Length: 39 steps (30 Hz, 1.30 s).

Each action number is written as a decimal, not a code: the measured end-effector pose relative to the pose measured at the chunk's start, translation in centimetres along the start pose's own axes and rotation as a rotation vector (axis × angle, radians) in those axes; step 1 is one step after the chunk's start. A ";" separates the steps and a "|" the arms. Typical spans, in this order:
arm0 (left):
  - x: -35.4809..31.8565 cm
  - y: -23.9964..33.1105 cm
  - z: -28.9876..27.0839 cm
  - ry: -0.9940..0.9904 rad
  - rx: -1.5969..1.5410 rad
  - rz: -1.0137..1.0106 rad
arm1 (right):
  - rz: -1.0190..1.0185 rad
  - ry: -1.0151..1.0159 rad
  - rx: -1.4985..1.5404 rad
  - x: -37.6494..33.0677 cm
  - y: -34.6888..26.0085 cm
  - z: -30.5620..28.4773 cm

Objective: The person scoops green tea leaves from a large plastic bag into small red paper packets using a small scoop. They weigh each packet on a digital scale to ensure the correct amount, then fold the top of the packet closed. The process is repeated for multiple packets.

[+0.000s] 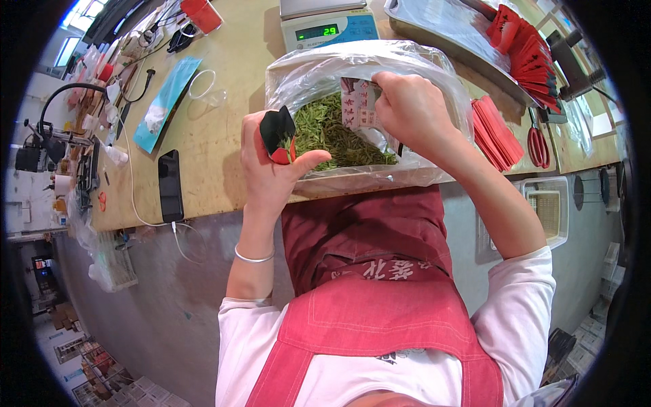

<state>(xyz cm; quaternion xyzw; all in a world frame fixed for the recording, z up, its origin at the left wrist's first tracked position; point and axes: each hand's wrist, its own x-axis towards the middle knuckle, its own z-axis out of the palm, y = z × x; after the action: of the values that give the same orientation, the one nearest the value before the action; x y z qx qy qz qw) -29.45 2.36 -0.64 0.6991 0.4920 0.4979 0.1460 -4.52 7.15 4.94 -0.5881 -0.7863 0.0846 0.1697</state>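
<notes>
My left hand is wrapped round a small foil packet, red outside and dark inside. Its mouth gapes, and a few green leaves show in it. Beside it, a container lined with a clear plastic bag holds a heap of dried green leaves that look like tea. My right hand pinches the upper edge of a pale printed card, whose lower part stands against the leaves. The fingertips behind the card are partly hidden.
Beyond the bag stands a digital scale. To the right are a metal tray, fanned red packets, a stack of red packets and red-handled scissors. At left lie a phone on a cable and a blue pouch.
</notes>
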 end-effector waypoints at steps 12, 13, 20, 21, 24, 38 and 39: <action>-0.3 -0.5 -0.2 0.022 0.042 0.066 | -0.185 -0.288 0.385 0.8 1.1 0.2; -0.2 -0.7 -0.2 0.026 0.041 0.094 | -0.188 -0.280 0.309 1.0 1.6 -0.1; 4.8 3.7 -1.9 -0.347 0.013 -0.005 | -0.204 -0.304 0.192 0.9 3.2 -2.8; 6.1 4.5 -1.7 -0.388 0.025 0.015 | -0.225 -0.326 0.228 1.2 3.7 -2.7; 7.0 5.2 -0.9 -0.461 -0.145 -0.092 | -0.209 -0.366 0.355 1.2 4.6 -2.1; 6.0 4.4 -1.3 -0.354 -0.374 -0.348 | -0.257 -0.292 0.145 1.3 4.3 -2.3; 5.7 4.0 -1.3 -0.312 -0.392 -0.349 | -0.276 -0.292 0.155 1.2 4.4 -2.2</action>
<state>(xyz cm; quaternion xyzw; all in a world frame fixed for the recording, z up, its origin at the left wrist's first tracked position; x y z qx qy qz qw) -28.27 4.84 5.92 0.6305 0.4708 0.4376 0.4351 -0.06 9.50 5.67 -0.4414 -0.8668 0.2047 0.1088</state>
